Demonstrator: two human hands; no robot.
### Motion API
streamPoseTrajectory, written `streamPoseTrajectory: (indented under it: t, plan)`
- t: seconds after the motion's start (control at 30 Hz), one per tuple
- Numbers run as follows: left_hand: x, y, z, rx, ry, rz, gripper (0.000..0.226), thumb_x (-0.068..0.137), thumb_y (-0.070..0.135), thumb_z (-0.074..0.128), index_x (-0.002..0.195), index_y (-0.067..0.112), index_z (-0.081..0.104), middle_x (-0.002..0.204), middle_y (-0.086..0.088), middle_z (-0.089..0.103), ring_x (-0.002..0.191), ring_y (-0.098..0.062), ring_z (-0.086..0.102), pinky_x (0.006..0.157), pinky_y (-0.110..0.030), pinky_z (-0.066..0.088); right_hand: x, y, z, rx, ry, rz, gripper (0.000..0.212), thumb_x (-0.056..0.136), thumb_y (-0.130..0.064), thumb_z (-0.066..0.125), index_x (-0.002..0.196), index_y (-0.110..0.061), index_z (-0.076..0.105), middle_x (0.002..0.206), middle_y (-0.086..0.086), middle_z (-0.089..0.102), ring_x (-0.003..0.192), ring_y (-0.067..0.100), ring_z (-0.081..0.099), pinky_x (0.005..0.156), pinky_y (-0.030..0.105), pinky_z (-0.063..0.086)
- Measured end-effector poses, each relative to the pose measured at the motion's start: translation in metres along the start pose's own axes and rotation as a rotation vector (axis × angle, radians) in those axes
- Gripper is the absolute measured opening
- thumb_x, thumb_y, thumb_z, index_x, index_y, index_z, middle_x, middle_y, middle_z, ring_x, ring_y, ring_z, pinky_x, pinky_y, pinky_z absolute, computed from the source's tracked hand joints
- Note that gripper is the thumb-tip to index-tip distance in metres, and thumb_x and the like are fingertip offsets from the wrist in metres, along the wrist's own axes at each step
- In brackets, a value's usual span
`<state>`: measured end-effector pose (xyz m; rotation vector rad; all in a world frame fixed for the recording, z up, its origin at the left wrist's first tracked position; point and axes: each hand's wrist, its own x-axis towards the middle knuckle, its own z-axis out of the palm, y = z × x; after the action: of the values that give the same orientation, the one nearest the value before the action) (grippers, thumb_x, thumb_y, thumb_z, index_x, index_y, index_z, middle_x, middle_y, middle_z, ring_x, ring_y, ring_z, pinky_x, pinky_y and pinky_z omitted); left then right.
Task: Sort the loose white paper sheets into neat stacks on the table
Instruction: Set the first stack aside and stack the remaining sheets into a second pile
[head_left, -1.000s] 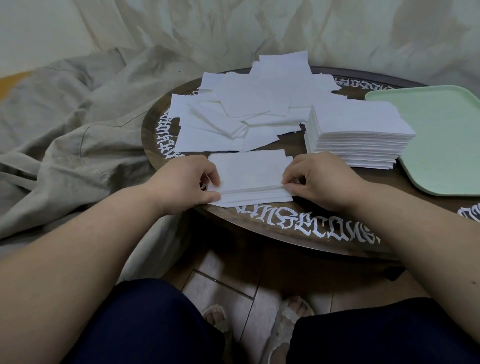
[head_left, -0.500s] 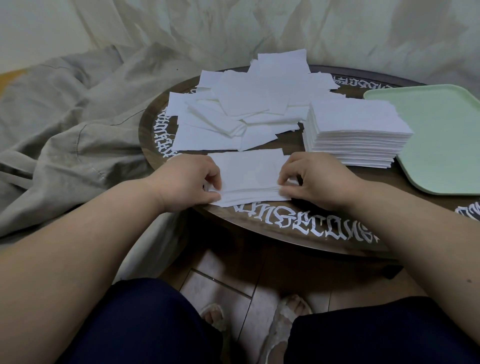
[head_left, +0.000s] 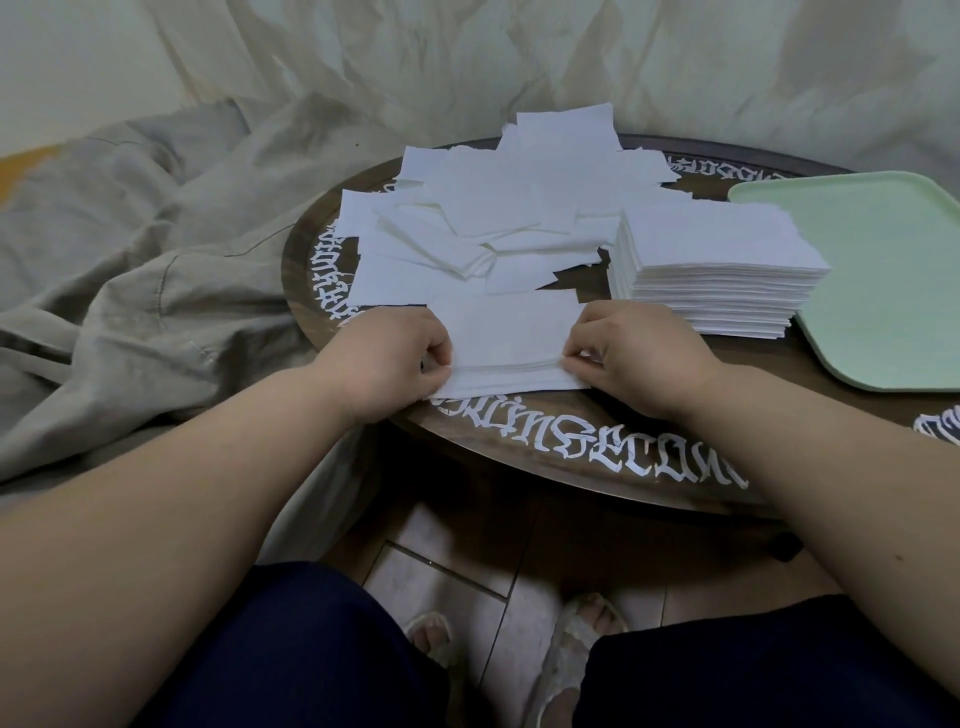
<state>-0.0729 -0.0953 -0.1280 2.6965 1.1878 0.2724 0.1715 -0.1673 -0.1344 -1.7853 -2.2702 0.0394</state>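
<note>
Head view: left hand (head_left: 387, 358) and right hand (head_left: 631, 358), fingers (head_left: 576, 358) pinching opposite ends of a small paper stack (head_left: 511, 343), apparently squaring its edges on the counter (head_left: 597, 452).

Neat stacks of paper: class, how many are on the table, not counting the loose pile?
2. The tall stack sits beside the green tray. The small stack lies at the near edge, pinched between the left hand and right hand. The loose pile may hide more.
</note>
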Motion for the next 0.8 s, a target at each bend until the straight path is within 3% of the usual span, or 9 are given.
streamPoseTrajectory:
  t: [0.23, 0.43, 0.63, 0.8]
  plan:
    - [0.002, -0.001, 0.002, -0.038, 0.036, -0.026, 0.025, 0.077, 0.034, 0.073, 0.098, 0.021, 0.069, 0.096, 0.005, 0.066, 0.090, -0.015, 0.060, 0.083, -0.031, 0.046, 0.000, 0.003, 0.001, 0.039, -0.002, 0.052, 0.019, 0.091, -0.029, 0.056, 0.089, -0.015, 0.068, 0.096, -0.002, 0.062, 0.085, 0.022, 0.058, 0.073, 0.035, 0.048]
    - [0.001, 0.001, 0.003, -0.025, 0.053, -0.030, 0.023, 0.078, 0.035, 0.072, 0.097, 0.022, 0.070, 0.094, 0.005, 0.066, 0.090, -0.016, 0.060, 0.081, -0.033, 0.046, 0.002, 0.003, 0.000, 0.128, 0.030, 0.120, 0.016, 0.090, -0.028, 0.058, 0.087, -0.014, 0.067, 0.091, -0.006, 0.058, 0.082, 0.017, 0.057, 0.074, 0.032, 0.045]
    - [0.002, 0.008, 0.001, 0.000, 0.058, -0.086, 0.017, 0.082, 0.021, 0.061, 0.097, 0.021, 0.069, 0.089, 0.004, 0.068, 0.087, -0.019, 0.062, 0.078, -0.035, 0.049, 0.001, 0.006, 0.001, 0.181, 0.059, 0.165, 0.017, 0.090, -0.029, 0.058, 0.087, -0.015, 0.068, 0.085, -0.011, 0.052, 0.078, 0.011, 0.049, 0.072, 0.029, 0.039]
    - [0.002, 0.010, 0.001, 0.008, 0.092, -0.141, 0.015, 0.085, 0.019, 0.056, 0.097, 0.022, 0.065, 0.077, 0.009, 0.061, 0.084, -0.021, 0.061, 0.074, -0.032, 0.047, -0.001, 0.005, 0.001, 0.190, 0.059, 0.161, 0.021, 0.085, -0.036, 0.065, 0.098, -0.020, 0.065, 0.088, -0.013, 0.052, 0.080, 0.010, 0.048, 0.070, 0.025, 0.031]
